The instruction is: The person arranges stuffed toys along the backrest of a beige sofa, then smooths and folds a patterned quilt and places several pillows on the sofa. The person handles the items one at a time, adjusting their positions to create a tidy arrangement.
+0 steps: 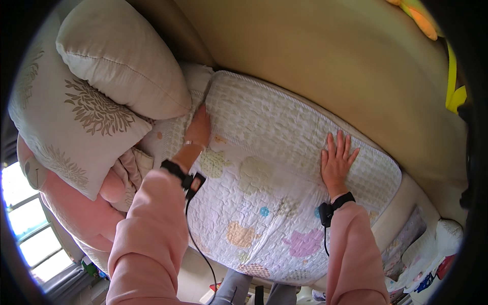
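Observation:
A white quilted bed pad [263, 179] with coloured animal and dot patches lies over a mattress in front of me. My left hand [199, 122] reaches to the pad's left edge beside the pillows, its fingers partly hidden there, so its grip cannot be told. With fingers spread, my right hand [337, 164] rests palm down on the checked border of the pad near its far right edge. Black straps with small cabled devices are on both wrists. A plain beige pillow [126, 61] leans on a white pillow with a brown leaf print [99, 110], left of my left hand.
A tan padded wall [305, 57] rises along the far side. A pink plush toy [80, 209] lies at the left, near a window [34, 228]. Crumpled cloths [423, 248] lie at the lower right. A yellow strap [451, 76] hangs at the upper right.

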A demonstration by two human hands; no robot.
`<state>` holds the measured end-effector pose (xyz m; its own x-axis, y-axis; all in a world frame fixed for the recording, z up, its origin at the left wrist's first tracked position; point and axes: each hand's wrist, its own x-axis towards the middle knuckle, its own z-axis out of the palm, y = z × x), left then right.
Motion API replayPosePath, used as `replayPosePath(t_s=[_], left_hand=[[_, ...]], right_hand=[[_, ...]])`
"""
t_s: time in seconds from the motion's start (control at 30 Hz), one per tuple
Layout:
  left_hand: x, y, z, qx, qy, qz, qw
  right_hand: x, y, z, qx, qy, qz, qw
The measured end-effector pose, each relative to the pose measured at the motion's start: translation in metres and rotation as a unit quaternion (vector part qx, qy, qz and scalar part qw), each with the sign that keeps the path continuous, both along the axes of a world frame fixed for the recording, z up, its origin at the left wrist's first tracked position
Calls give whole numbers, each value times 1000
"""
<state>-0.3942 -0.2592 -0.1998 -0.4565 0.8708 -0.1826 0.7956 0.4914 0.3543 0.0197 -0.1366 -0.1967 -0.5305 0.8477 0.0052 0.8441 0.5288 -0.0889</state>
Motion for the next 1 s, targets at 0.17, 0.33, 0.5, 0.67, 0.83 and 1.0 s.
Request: replayPosePath(t_s=[0.17,0.33,0.5,0.67,0.83,1.0], left_hand=[[-7,32,5,148,-78,-108,980],[-44,106,-43,25,-232,107,967],[-49,72,-41,26,-202,40,978],[-50,-82,-17,-213,-101,3,972],[-62,-151,-27,-189,-216,51,957],[-63,-121,5,-299,-153,45,941]], right_hand=[[1,0,-3,-2,-12,-3,1000],[4,1,-8,1,-11,-2,1000],[4,1,-9,6,-3,3,1000],[5,1,-10,11,8,7,1000],[7,1,-13,20,9,17,1000],[7,2,-16,34,17,24,999]])
